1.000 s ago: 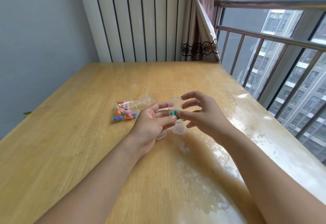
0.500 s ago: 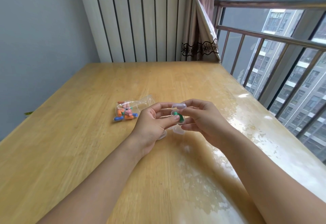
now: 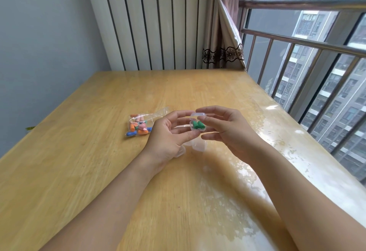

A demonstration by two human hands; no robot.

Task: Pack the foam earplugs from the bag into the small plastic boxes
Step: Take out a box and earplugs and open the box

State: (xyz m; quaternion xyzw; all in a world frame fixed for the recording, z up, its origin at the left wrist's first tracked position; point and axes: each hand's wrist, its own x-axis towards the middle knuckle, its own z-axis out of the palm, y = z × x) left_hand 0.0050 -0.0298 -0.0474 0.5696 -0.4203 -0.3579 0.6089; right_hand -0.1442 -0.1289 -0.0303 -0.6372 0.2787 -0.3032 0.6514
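Raised above the table [image 3: 99,171], a small plastic box [image 3: 197,125] holding green earplugs [image 3: 196,125] is pinched between the left hand [image 3: 168,138] and right hand [image 3: 223,130], seemingly so its hinged lid can be pressed shut; the bag [image 3: 141,125] lies just left; other boxes [image 3: 199,145] beneath are partly hidden.

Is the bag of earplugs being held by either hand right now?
No, the bag lies on the table beside the left hand, while both hands hold the small box.
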